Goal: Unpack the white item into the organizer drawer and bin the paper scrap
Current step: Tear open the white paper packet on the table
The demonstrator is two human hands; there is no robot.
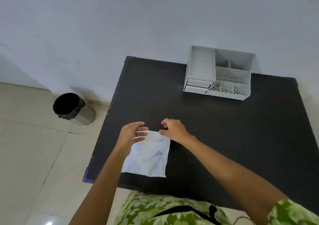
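A white packet [148, 155] with faint blue print lies on the black table [224, 130], near its front left part. My left hand [133, 135] grips the packet's upper left corner, fingers curled over the top edge. My right hand [173, 130] pinches the upper right corner between thumb and forefinger. The grey organizer [219, 73] stands at the back of the table against the wall; its two small drawers [197, 86] at the lower left are closed. The round metal bin [73, 108] with a black liner stands on the floor to the left of the table.
The white wall runs right behind the organizer. Beige floor tiles [34, 147] lie left of the table. The table's left edge [101, 138] is close to my left forearm. My green patterned clothing [164, 207] shows at the bottom.
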